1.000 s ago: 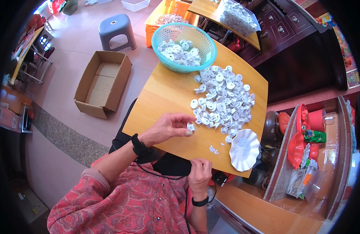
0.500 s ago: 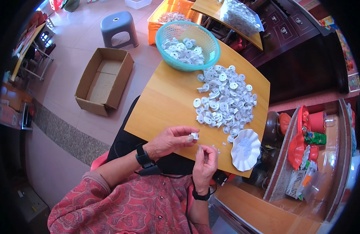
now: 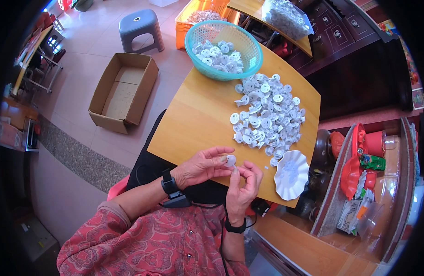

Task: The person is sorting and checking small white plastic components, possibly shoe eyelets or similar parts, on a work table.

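Left hand (image 3: 203,166) is pinching a white disc (image 3: 231,160), likely light, stiff, best edge-held; right hand (image 3: 242,189) is hovering near, grasp unclear.

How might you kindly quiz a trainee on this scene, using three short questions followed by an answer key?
1. Which hand is holding the round white plastic part by its thumb and fingers?
2. True or false: the cardboard box stands on the wooden table.
3. Multiple choice: what colour is the perforated plastic basket? A red, B turquoise, C black.

Key:
1. The left hand.
2. False; the cardboard box stands on the floor.
3. B.
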A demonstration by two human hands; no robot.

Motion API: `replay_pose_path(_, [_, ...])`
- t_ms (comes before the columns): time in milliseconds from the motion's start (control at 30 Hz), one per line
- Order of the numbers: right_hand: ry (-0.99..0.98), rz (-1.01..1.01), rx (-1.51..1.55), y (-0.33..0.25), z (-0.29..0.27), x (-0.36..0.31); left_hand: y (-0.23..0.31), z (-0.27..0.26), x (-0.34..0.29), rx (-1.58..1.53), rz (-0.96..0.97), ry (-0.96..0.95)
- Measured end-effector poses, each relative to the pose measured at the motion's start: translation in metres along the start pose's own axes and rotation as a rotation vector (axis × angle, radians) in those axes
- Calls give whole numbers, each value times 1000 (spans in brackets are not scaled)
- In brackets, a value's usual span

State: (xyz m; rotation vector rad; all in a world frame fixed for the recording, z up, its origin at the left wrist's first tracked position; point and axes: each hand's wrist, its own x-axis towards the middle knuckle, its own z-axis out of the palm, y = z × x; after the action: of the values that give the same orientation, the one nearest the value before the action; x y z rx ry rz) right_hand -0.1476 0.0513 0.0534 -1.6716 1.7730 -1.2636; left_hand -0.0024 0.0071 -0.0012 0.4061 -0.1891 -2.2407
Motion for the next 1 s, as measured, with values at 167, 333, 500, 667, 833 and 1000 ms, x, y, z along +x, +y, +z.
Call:
replay_pose_path(167, [3,-49,-65,-3,2,3,0,-4,-1,4,-14,-15])
replay_pose_path(333, [-25,-76,-109,-4,2,4,-5,-11,1,48,-36,-9])
replay_pose_path(500, [-41,-78,-119,-2,2,3,-3,-6,-1,55,-32,0])
replay_pose_path(667, [-61,-86,-109,-3,3,2,-5,-8,-1,67,-23,21])
replay_pose_path(833, [-69,-107,-126,-4,3,2,-5,-8,-1,93,-12,14])
replay_pose_path(1000, [-75,-136,-151,-4,2,1,-3,-7,-1,163,-1,4])
